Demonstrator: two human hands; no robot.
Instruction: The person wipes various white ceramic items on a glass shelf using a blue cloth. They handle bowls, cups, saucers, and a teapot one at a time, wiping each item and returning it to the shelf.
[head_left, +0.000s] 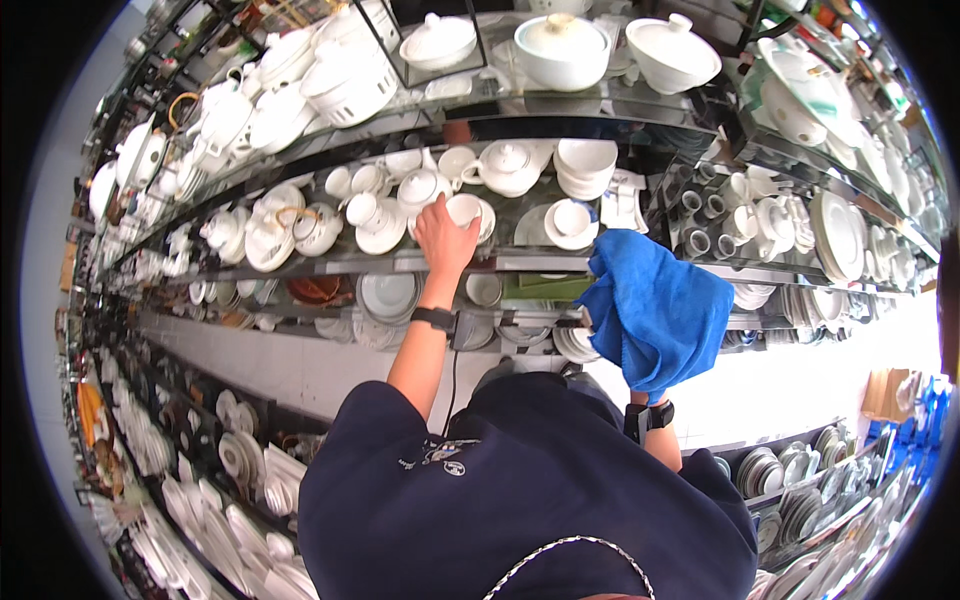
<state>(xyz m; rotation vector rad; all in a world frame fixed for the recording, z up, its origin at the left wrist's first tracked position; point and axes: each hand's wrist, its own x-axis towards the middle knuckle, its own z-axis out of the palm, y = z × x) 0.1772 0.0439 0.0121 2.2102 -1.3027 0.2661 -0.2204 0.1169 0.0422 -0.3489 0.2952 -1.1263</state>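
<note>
My left hand reaches onto the middle glass shelf, its fingers around a small white cup that stands on a saucer. Whether the fingers grip the cup firmly is hard to see. A blue cloth covers my right hand, whose fingers are hidden, and hangs in front of the shelf edge. Behind the left hand are a lidded white sugar pot and a white teapot. Another cup on a saucer stands between the hands, with stacked white bowls behind it.
Lidded tureens stand on the upper shelf. Shot glasses and upright plates are at the right. The shelf's front edge runs below the cups. Lower shelves hold plates. More crockery racks stand behind me.
</note>
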